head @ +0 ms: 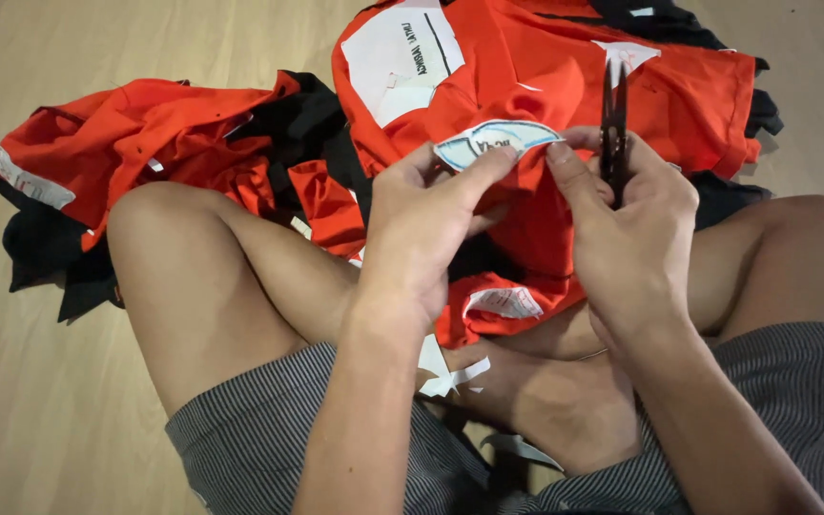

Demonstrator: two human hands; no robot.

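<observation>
The left hand [426, 224] and right hand [622, 224] pinch a small curved, blue-edged white label [496, 141] between them above the lap. The right hand also grips closed black scissors [613, 119]. Orange garments [565, 86] with white labels lie behind.

A small curved label patch [496, 141], white with a light-blue border and dark lettering, sits at the centre, pinched between the fingertips of the left hand [426, 229] and the right hand [633, 224]. A large white rectangular label with a black line [401, 57] lies on the orange garment at the top. A white triangular label [629, 53] shows at upper right. A white oval patch with red print [504, 303] lies on orange cloth by the legs. A white strip label [30, 181] edges the left garment.
</observation>
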